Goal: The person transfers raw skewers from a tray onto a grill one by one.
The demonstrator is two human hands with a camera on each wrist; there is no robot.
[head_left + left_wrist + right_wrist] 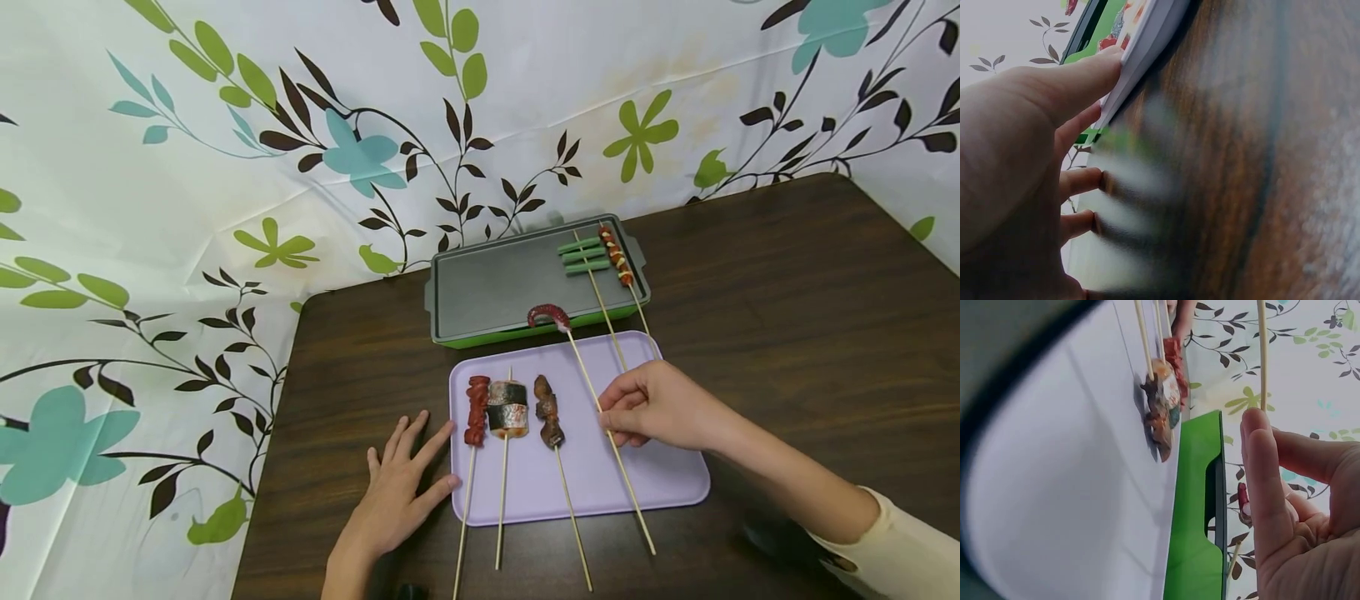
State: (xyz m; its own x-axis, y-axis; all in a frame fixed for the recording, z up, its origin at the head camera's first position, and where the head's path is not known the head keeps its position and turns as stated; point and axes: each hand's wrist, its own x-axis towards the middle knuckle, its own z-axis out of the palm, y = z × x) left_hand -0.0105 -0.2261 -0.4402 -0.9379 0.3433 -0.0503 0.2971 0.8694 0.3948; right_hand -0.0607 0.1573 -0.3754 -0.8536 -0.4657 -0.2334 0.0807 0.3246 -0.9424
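Note:
My right hand (652, 406) pinches the wooden stick of an octopus tentacle skewer (550, 314) between thumb and fingers, holding it above the right part of a lilac tray (675, 487). The dark red curled tentacle reaches over the front edge of a green and grey grill (495, 287). In the right wrist view the pinched stick (1263, 356) runs up from the fingertips. At the tray's left edge my left hand (393, 487) lies with spread fingers, its thumb touching the rim. Left on the tray are a red meat skewer (477, 410), a seaweed-wrapped skewer (507, 408) and a brown meat skewer (548, 411).
On the grill's right end lie a green-piece skewer (585, 256) and a red-and-yellow skewer (616, 256), their sticks extending over the tray. The dark wooden table (787, 333) meets a leaf-patterned cloth (525, 108) behind. Several stick ends jut past the tray's front edge.

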